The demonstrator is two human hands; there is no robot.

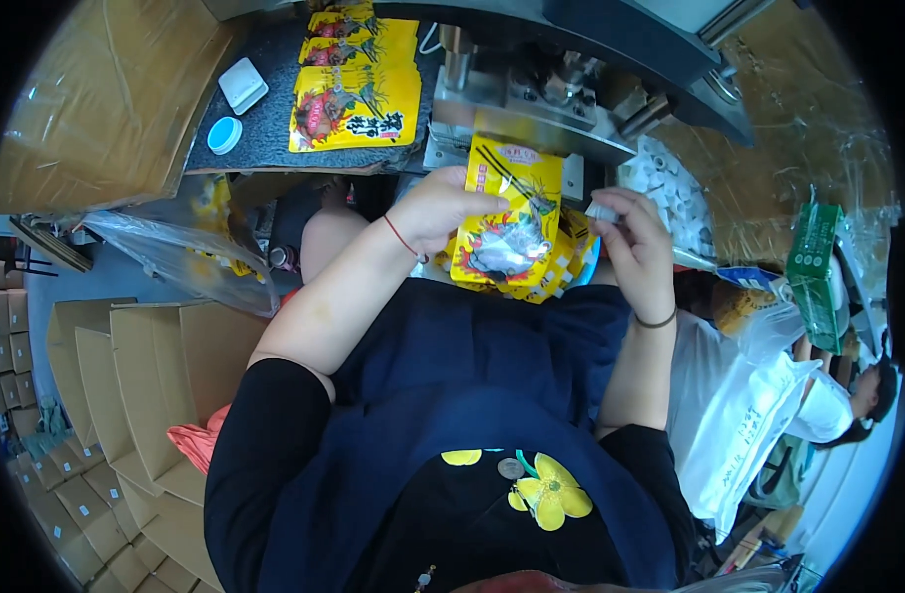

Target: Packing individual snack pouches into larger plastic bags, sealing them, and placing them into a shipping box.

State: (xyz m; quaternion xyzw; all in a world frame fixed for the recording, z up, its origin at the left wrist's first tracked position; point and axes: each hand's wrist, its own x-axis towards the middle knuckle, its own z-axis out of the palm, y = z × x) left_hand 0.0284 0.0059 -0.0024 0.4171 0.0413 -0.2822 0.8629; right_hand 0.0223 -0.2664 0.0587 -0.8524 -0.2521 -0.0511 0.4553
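My left hand (pixel 438 210) is closed on the left edge of a yellow printed pouch (pixel 517 212), thumb on its front face. The pouch stands up before the metal machine. A small white piece (pixel 600 211) is pinched between the fingertips of my right hand (pixel 638 242), just right of the pouch and apart from it; its kind is too small to tell. Behind and beneath the held pouch lie more yellow pouches (pixel 546 289), partly hidden, with a blue rim beside them. A heap of small white pieces (pixel 668 193) lies right of my right hand.
Ahead stands a metal press-like machine (pixel 532 119). Left of it, overlapping yellow pouches (pixel 359 107) lie on a dark table (pixel 265 148) with a white square case (pixel 243 86) and a blue-lidded round tub (pixel 224 135). Cardboard boxes (pixel 205 346) stand left, a green box (pixel 816 267) right. Another person sits far right.
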